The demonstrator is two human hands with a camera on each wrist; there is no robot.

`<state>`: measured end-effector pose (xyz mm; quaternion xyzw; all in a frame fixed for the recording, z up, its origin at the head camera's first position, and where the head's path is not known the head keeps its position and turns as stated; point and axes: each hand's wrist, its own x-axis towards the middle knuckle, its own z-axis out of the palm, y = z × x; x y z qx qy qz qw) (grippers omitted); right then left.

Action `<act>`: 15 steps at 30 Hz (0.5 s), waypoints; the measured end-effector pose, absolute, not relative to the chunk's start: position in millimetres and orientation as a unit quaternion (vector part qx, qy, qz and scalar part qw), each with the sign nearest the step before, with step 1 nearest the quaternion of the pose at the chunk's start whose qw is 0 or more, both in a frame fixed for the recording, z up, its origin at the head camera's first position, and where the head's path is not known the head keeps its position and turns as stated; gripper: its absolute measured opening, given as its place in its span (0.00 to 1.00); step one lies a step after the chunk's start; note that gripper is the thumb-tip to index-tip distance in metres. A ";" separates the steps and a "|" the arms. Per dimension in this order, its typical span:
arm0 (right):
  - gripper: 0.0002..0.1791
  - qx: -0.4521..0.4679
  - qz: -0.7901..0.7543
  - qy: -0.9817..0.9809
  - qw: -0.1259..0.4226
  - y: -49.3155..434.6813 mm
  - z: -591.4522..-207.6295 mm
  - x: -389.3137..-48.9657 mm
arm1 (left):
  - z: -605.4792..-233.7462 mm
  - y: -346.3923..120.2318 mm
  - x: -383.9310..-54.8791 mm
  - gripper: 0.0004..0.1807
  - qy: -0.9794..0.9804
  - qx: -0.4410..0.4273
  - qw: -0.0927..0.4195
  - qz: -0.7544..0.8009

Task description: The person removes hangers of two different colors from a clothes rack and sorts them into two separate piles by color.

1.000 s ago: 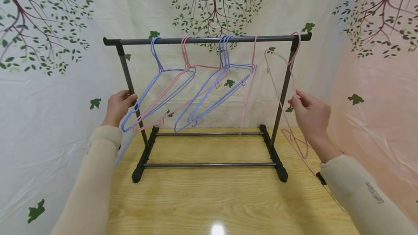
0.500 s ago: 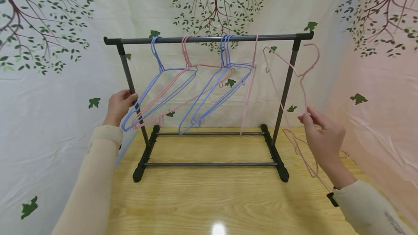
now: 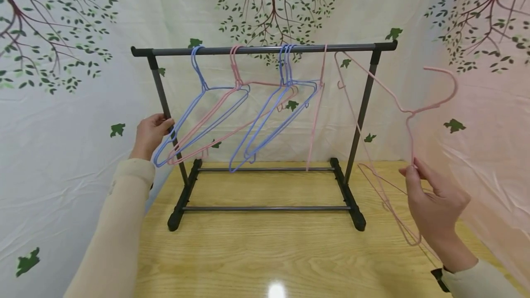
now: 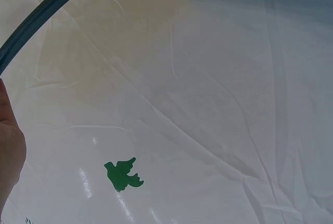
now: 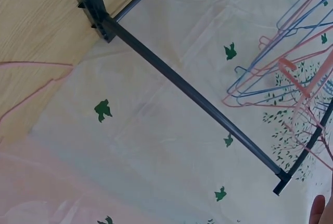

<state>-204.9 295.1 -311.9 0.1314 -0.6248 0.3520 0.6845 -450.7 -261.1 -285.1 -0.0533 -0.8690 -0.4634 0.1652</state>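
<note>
- I see the right hand (image 3: 439, 203) clamped, thumb against fingers, on a thin pink wire clothes hanger (image 3: 414, 111), at its side below the hook (image 3: 456, 84).
- This hanger is tilted at the right of the frame; its hook opens to the left, and its far corner is near the dark metal rail (image 3: 256, 51).
- In my judgement so small a pinch permits swivelling, so I would squeeze firmly and turn slowly, watching this corner.
- One side crosses the dark right post (image 3: 364, 105) in the picture; whether they touch, I cannot tell. I would leave some air.
- The left hand (image 3: 150, 136) grips the dark left post (image 3: 159, 88); it should steady it against a bump.
- I would also avoid the pink wire (image 5: 36, 63) on the wooden table (image 3: 232, 256), lower right.
</note>
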 end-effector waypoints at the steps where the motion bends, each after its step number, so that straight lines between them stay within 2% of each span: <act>1: 0.08 0.135 0.359 -0.617 0.687 295.9 -312.0 -202.7 | -285.1 -261.1 -450.4 0.27 -0.869 -0.053 0.166 -0.464; 11: 0.07 0.184 0.421 -0.545 0.701 308.8 -316.7 -185.2 | -286.5 -259.8 -448.3 0.28 -0.866 -0.053 0.163 -0.470; 15: 0.07 0.171 0.451 -0.526 0.700 319.0 -313.4 -181.1 | -287.0 -260.6 -448.8 0.28 -0.868 -0.050 0.165 -0.465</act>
